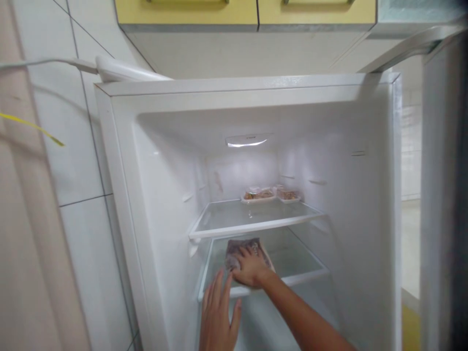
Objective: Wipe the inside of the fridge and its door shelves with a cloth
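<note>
Nearest, the left hand is raised with its palm away from the viewer, fingers extended and a wide gap out to the thumb, holding nothing; it is at the front edge of the lower shelf. To the right, the open door of the white fridge stands along the edge of the view. The right forearm reaches in at a slant, and the right hand lies palm down, its fingers spread wide and pressed on a grey-brown cloth. That piece seems to be folded fabric, though blur leaves the material uncertain. It rests on the lower shelf, a glass pane with a white front trim, left of its middle and partly covered by the hand. Above is the upper shelf, also glass with white trim. Toward its rear right, two wrapped trays of brownish food sit side by side. Farthest in, a pale back wall shows a brownish smear on its left.
</note>
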Motion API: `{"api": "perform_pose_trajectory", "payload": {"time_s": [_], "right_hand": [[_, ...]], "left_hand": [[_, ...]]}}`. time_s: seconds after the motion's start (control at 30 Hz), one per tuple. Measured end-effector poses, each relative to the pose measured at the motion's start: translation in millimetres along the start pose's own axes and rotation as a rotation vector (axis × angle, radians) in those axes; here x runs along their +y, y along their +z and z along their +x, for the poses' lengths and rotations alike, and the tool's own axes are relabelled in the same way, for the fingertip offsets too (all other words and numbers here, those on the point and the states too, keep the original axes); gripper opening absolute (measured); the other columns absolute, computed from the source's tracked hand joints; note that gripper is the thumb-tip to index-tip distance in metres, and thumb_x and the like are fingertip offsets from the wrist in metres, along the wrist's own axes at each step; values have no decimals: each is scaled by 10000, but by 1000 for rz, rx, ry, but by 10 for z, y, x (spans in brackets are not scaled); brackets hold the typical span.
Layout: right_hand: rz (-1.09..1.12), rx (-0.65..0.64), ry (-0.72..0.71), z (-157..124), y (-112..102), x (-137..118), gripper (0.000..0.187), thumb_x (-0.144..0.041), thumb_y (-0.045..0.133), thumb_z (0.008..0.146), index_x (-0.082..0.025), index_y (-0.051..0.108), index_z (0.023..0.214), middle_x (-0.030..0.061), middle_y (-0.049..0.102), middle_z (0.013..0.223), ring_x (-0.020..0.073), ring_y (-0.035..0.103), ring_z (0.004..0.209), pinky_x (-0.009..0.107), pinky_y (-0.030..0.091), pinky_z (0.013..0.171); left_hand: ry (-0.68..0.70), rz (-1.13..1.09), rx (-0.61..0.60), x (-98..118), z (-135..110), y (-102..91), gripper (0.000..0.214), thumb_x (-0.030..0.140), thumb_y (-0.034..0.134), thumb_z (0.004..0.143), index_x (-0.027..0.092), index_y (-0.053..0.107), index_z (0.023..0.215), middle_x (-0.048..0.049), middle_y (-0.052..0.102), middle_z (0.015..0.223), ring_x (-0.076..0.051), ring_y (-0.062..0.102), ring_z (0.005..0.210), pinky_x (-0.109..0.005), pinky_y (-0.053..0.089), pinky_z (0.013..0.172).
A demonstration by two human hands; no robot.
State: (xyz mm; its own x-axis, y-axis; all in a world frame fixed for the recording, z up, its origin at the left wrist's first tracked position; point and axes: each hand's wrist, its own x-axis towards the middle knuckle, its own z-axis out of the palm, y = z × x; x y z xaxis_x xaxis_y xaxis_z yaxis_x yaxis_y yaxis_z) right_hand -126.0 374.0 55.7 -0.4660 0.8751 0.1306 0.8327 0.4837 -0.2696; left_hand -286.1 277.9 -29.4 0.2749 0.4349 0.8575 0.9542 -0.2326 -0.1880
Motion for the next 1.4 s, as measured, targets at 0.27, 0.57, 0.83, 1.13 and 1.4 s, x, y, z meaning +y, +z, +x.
{"api": "perform_pose_trajectory", "payload": {"time_s": [0.27, 0.57, 0.83, 1.13, 1.4], "right_hand": [[-81, 192, 338, -74, -260, 1318, 660, -477, 437, 893, -169, 507, 1473, 199, 465, 1563, 394, 397, 1459, 621, 221, 1194], [35, 56, 75, 690, 65, 263, 693, -620, 421, 883, -293, 490, 1490, 108, 414, 1621, 384, 313, 1512, 678, 148, 1205], [103, -31, -265, 717, 228, -484, 736, -536, 563, 829, -248, 474, 1501, 142, 421, 1611, 391, 349, 1494, 708, 190, 1200], [137, 96, -388, -193, -47, 867, 701, -228, 679, 675, -203, 625, 1374, 122, 574, 1496, 287, 525, 1394, 446, 356, 1204], [-223, 266, -300, -1341, -334, 1501, 596, -57, 558, 769, -221, 642, 1335, 98, 656, 1404, 250, 605, 1299, 443, 451, 1121]], "left_hand": [[58, 127, 23, 27, -60, 125, 479, 346, 626, 878, 181, 601, 1328, -107, 695, 1318, -270, 576, 1230, -466, 326, 1106], [50, 146, 30, 68, -68, 170, 473, 305, 655, 843, 161, 615, 1292, -117, 691, 1289, -297, 536, 1255, -486, 329, 1103], [35, 149, -9, 62, -77, 110, 489, 301, 658, 837, 148, 600, 1298, -123, 683, 1243, -292, 560, 1172, -474, 349, 1077], [29, 100, -28, 59, -23, 5, 451, 259, 631, 872, 163, 589, 1311, -98, 679, 1244, -263, 578, 1136, -452, 364, 1063], [53, 93, 24, 6, -6, 45, 439, 295, 593, 896, 171, 578, 1317, -97, 700, 1234, -262, 596, 1137, -452, 383, 1064]]}}
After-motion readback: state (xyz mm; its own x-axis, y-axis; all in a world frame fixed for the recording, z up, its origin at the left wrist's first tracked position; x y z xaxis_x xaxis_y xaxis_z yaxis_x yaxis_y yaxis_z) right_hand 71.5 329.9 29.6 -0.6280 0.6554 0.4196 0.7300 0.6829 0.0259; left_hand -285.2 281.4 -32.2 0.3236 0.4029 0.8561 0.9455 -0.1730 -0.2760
